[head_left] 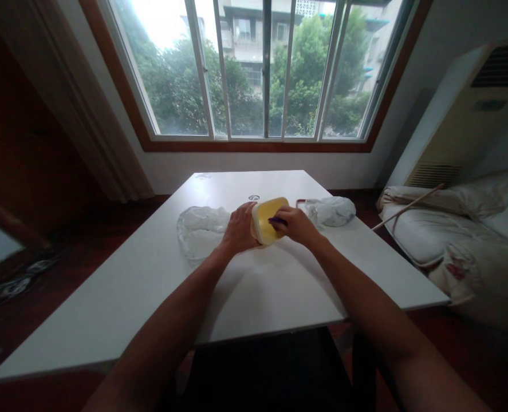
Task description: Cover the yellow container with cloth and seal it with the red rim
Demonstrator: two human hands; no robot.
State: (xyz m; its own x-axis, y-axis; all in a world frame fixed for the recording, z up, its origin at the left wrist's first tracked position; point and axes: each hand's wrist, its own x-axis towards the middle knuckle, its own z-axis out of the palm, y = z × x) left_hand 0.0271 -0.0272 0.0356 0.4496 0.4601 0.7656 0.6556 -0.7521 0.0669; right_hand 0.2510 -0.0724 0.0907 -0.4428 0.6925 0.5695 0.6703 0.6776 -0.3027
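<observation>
A plastic box with a yellow top [267,213] and a pale rim is tilted up above the middle of the white table [271,292]. My left hand [239,230] grips its left side, with the fingers wrapped round the edge. Against the yellow face, my right hand [299,225] is closed on a short dark purple pen-like stick [275,220]. The stick's tip points left and appears to touch the yellow surface. Most of the stick and the box's underside are hidden by my hands.
Crumpled clear plastic [196,232] lies left of the box. A filled, translucent bag [333,210] sits to the right, beside a reddish rod end [300,203]. A small dark ring-shaped item [254,197] lies behind the box. A cushioned white seat [472,212] stands past the table's right edge.
</observation>
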